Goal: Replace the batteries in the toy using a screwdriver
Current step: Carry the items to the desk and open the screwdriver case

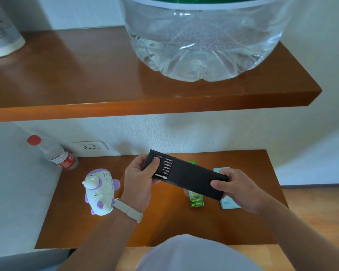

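I hold a long black screwdriver kit case (192, 178) above the wooden desk (164, 222), its inner tray slid partly out to the left and showing rows of metal bits. My left hand (139, 180) grips the tray end with the thumb on the bits. My right hand (237, 190) grips the sleeve's right end. A white and purple toy (100, 192) lies on the desk left of my left hand. A green pack of batteries (196, 201) lies under the case.
A plastic bottle with a red cap (55, 153) leans in the back left corner near a wall socket (90, 147). A light blue box (228, 202) lies at the right. Above, a wooden shelf (125, 106) carries a large water jug (204, 40).
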Motion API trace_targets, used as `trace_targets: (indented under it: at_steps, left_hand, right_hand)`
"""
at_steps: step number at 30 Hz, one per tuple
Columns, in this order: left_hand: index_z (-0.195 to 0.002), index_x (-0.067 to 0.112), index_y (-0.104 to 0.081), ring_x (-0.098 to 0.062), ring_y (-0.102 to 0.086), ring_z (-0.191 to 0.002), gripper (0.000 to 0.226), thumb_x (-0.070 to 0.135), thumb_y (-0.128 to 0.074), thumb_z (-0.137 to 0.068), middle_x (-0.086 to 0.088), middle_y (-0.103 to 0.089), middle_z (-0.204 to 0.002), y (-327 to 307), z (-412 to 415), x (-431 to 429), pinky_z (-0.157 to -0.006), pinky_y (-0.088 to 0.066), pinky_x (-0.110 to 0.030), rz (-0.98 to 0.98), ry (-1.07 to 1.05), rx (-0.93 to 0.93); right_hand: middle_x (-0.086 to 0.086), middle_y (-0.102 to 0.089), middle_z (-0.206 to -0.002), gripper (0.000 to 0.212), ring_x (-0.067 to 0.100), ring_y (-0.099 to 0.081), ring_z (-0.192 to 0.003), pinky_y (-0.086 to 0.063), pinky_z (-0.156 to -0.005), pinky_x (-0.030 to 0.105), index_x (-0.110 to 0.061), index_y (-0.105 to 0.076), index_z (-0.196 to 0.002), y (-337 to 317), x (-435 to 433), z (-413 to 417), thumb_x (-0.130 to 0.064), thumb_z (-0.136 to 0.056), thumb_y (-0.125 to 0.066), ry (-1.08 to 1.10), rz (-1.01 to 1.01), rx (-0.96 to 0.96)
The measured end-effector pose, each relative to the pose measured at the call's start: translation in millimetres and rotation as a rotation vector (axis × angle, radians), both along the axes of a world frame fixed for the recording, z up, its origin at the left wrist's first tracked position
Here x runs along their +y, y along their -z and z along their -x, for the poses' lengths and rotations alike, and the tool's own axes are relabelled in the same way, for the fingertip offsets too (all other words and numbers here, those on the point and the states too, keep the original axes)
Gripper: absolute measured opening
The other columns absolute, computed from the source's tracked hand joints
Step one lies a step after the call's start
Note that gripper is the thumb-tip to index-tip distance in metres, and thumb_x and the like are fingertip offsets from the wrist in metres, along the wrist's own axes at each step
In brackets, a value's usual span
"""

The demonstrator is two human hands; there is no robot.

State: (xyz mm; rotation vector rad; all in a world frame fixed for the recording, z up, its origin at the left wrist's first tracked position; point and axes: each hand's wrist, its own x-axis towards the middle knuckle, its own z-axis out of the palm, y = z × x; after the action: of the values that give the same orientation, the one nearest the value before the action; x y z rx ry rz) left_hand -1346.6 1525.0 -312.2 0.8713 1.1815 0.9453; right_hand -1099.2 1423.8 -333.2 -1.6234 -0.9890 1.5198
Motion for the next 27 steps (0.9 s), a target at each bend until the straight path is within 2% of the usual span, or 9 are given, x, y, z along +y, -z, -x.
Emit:
trace_targets:
  at_steps: [5,7,10,12,16,18,23,27]
  left_hand:
    - [-0.121,-0.001,-0.059,-0.028,-0.068,-0.098,0.032,0.011,-0.067,-0.092,-0.015,-0.07,-0.104,-4,-3,3,-0.081,-0.06,-0.041,0.003,-0.079,-0.081]
    - [-0.124,0.0,-0.056,-0.031,-0.068,-0.106,0.037,0.009,-0.069,-0.09,-0.017,-0.069,-0.111,-6,-7,2,-0.085,-0.06,-0.045,0.016,-0.062,-0.104]
    - [-0.125,0.004,-0.056,-0.032,-0.068,-0.112,0.037,0.005,-0.069,-0.09,-0.016,-0.07,-0.117,-4,-15,-3,-0.089,-0.059,-0.049,0.024,-0.012,-0.094]
    - [-0.124,0.009,-0.057,-0.03,-0.068,-0.112,0.034,0.01,-0.068,-0.091,-0.012,-0.071,-0.116,-4,-18,-5,-0.089,-0.059,-0.049,0.017,0.018,-0.071]
    - [-0.121,0.015,-0.057,-0.025,-0.069,-0.11,0.027,0.018,-0.064,-0.095,-0.007,-0.072,-0.113,-6,-20,-6,-0.084,-0.061,-0.045,0.009,0.037,-0.04]
    - [-0.121,0.016,-0.057,-0.025,-0.069,-0.109,0.025,0.018,-0.063,-0.096,-0.006,-0.072,-0.113,-7,-20,-3,-0.081,-0.062,-0.043,0.0,0.04,-0.01]
    - [-0.122,0.01,-0.058,-0.027,-0.07,-0.107,0.025,0.015,-0.06,-0.098,-0.01,-0.072,-0.112,-8,-15,4,-0.085,-0.061,-0.052,-0.026,0.08,0.043]
    - [-0.123,0.008,-0.056,-0.026,-0.072,-0.103,0.025,0.011,-0.058,-0.099,-0.011,-0.072,-0.112,-12,-2,21,-0.077,-0.061,-0.039,0.021,-0.024,-0.05]
  right_hand:
    - [0.002,-0.07,-0.095,0.015,0.025,-0.069,-0.101,-0.059,-0.077,0.035,-0.01,-0.064,-0.101,-8,9,11,-0.02,-0.09,-0.069,-0.111,0.05,0.054]
    - [0.004,-0.07,-0.098,0.012,0.025,-0.07,-0.098,-0.059,-0.077,0.035,-0.011,-0.064,-0.103,-10,13,21,-0.015,-0.092,-0.066,-0.092,0.051,0.047]
    - [0.003,-0.071,-0.097,0.016,0.023,-0.069,-0.098,-0.058,-0.089,0.041,-0.015,-0.063,-0.103,-11,18,35,-0.022,-0.09,-0.07,-0.103,0.042,-0.02]
    - [0.0,-0.073,-0.093,0.02,0.022,-0.07,-0.096,-0.056,-0.094,0.046,-0.017,-0.064,-0.099,-9,20,42,-0.03,-0.087,-0.073,-0.111,0.049,-0.065]
    - [-0.004,-0.073,-0.091,0.025,0.02,-0.07,-0.094,-0.055,-0.094,0.049,-0.021,-0.065,-0.097,-7,21,52,-0.04,-0.083,-0.073,-0.09,0.035,-0.113]
    - [-0.002,-0.072,-0.092,0.02,0.021,-0.069,-0.094,-0.056,-0.093,0.048,-0.022,-0.064,-0.096,-8,22,54,-0.038,-0.086,-0.072,-0.084,0.019,-0.109]
    - [-0.004,-0.071,-0.094,0.019,0.02,-0.068,-0.098,-0.056,-0.094,0.046,-0.024,-0.063,-0.099,-10,24,52,-0.038,-0.088,-0.069,-0.131,0.016,-0.108]
    - [-0.003,-0.071,-0.095,0.016,0.019,-0.068,-0.097,-0.056,-0.093,0.045,-0.023,-0.064,-0.101,-10,19,43,-0.035,-0.091,-0.067,-0.152,0.05,-0.141]
